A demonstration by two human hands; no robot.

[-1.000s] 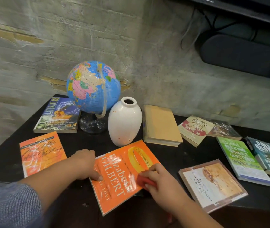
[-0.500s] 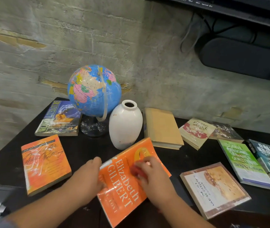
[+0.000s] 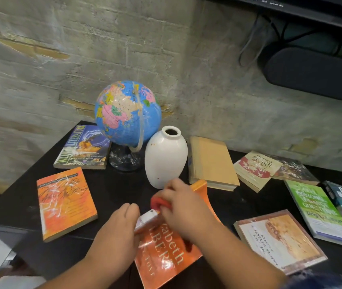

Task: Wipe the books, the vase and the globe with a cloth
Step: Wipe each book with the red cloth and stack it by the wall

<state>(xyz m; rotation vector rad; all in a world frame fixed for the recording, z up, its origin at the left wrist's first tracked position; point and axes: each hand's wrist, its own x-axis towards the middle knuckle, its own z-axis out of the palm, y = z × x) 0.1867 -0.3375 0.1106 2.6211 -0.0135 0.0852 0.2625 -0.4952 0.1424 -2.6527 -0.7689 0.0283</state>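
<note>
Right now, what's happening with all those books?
A person is cleaning. The left hand grips the orange book by its edge, tilting it up off the black table, while the right hand rubs a red cloth across its cover. The globe and white vase stand just behind; the other books lie flat around them.

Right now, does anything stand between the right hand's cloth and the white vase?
Nothing visible does. The right hand grips the red cloth just in front of the white vase; the orange book sits under the hand, not between.
</note>
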